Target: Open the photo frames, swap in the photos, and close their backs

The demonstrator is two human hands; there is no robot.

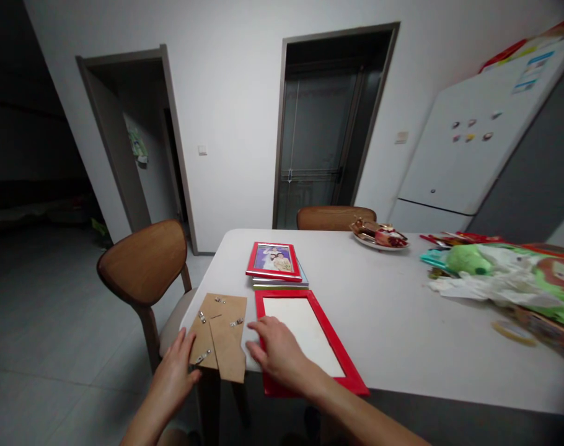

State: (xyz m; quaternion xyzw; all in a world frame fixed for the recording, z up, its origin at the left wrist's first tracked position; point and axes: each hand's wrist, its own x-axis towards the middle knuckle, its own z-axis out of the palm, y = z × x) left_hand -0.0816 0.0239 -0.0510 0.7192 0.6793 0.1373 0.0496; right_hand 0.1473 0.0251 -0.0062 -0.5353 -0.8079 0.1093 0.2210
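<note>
My left hand (173, 368) rests at the left edge of a brown picture frame backing board (207, 334), its fingers and thumb apart. The board lies on the table's near left corner, overhanging the front edge. It has several metal clips and a stand leg (229, 347). My right hand (279, 347) is over the left side of a red picture frame (331, 328), fingers spread toward the board and holding nothing. Inside that frame a white sheet (303, 322) shows. I cannot tell whether the right hand touches the frame.
A smaller red frame with a photo (275, 259) lies on a few thin books (282, 285) behind. Farther right are a plate of snacks (379, 235), a roll of tape (514, 333) and a heap of plastic packaging (496, 272). Wooden chairs (145, 263) stand around the white table (384, 310).
</note>
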